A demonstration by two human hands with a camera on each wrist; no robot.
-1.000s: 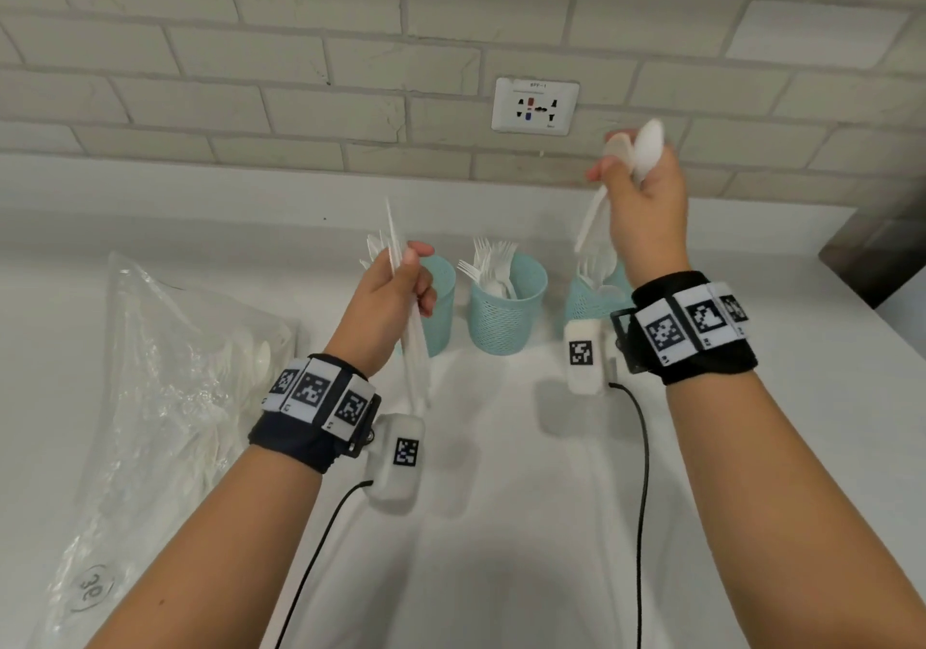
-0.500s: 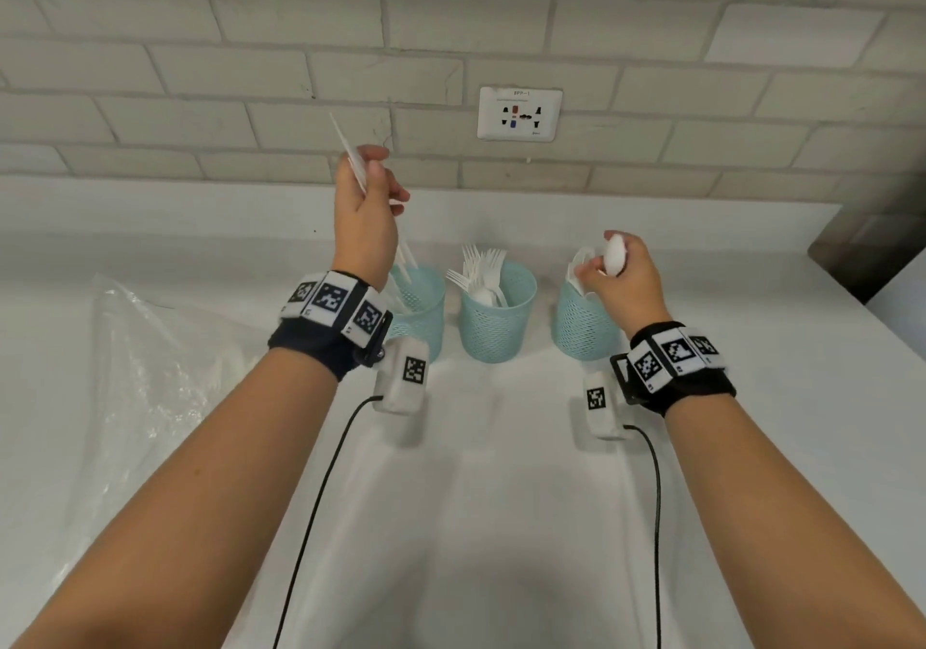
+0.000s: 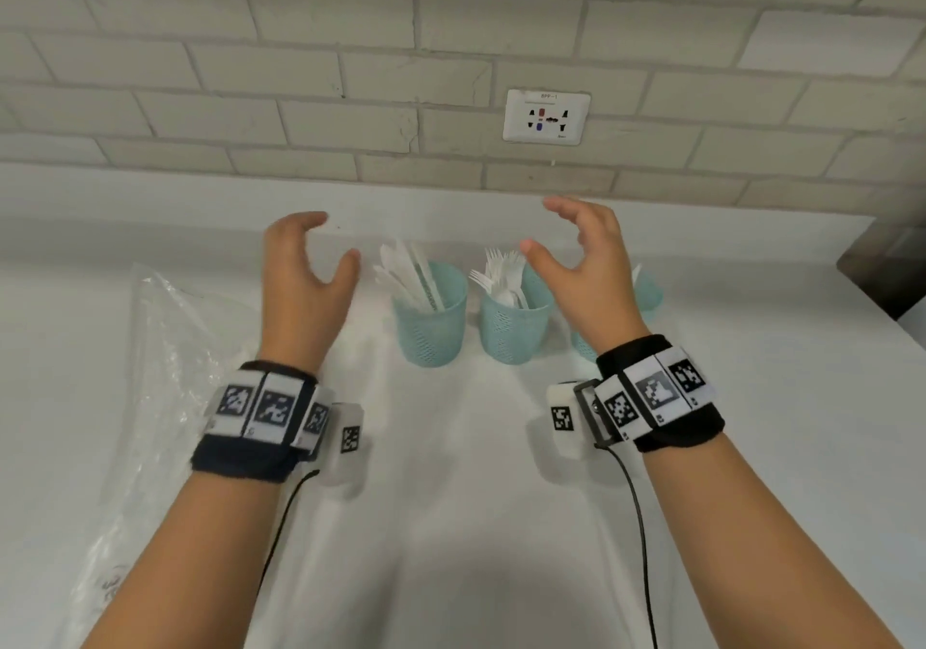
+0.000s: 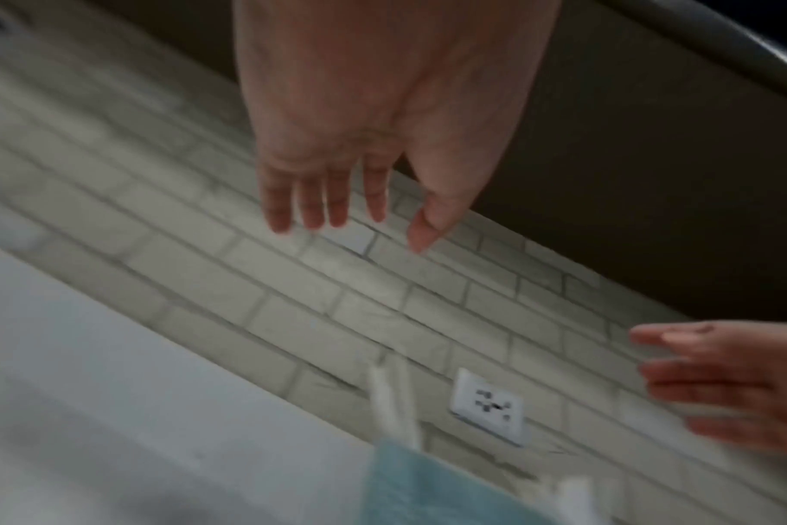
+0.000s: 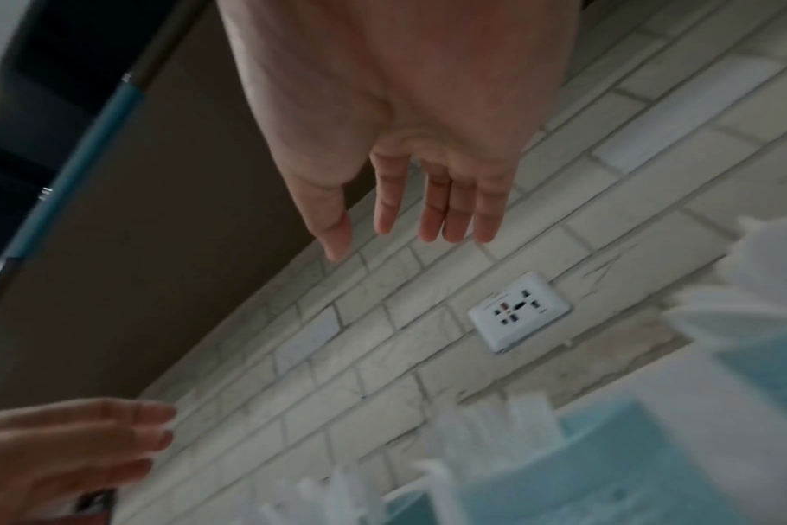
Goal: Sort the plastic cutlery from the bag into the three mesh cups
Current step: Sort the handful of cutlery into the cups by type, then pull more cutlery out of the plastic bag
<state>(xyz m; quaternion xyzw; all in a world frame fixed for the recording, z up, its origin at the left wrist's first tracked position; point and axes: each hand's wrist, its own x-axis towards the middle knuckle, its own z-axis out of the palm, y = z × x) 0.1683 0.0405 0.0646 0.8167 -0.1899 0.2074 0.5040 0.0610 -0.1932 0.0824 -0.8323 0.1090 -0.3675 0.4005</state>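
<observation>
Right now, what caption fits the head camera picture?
Both empty hands, left hand and right hand, hover over three mesh cups of sorted cutlery.

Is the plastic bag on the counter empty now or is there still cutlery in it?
Cannot tell. The plastic bag lies flat and crumpled, and no cutlery shows through it.

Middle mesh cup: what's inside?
The middle mesh cup holds white plastic forks, tines up, with a spoon-like bowl low among them. Their handles are hidden by the mesh wall; the right hand covers its right rim.
</observation>
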